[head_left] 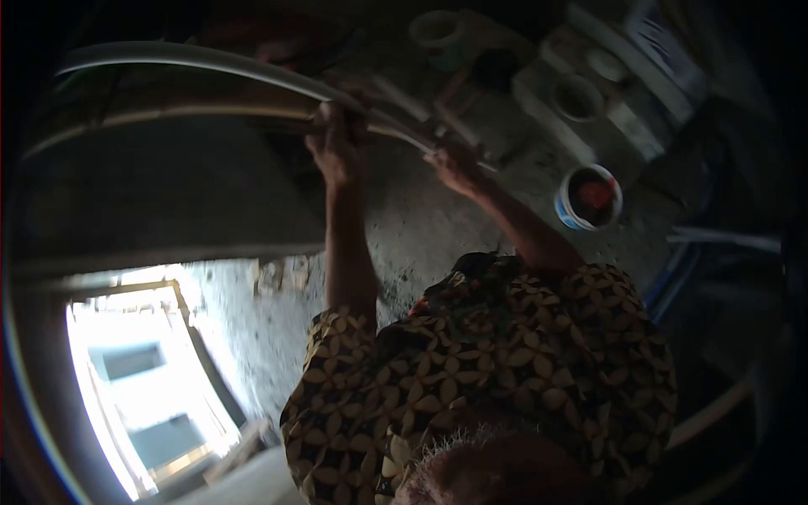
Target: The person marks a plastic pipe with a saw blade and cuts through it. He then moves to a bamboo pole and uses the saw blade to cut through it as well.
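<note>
A long pale pipe (210,61) runs in a curve from the upper left toward the middle of the head view. My left hand (338,147) reaches forward and is closed around it near its right part. My right hand (457,168) grips the thin end of the same pipe just to the right. Both arms come out of a dark shirt with a pale leaf pattern (505,362). A second pale strip (168,114) lies just under the pipe. The scene is dim and details on the pipe are hard to make out.
A white bucket with red contents (589,198) stands on the rough concrete floor (421,227) to the right. Tubs and a roll of tape (436,29) lie at the top. Blue hoses (673,278) run on the right. A bright opening (143,379) shows at lower left.
</note>
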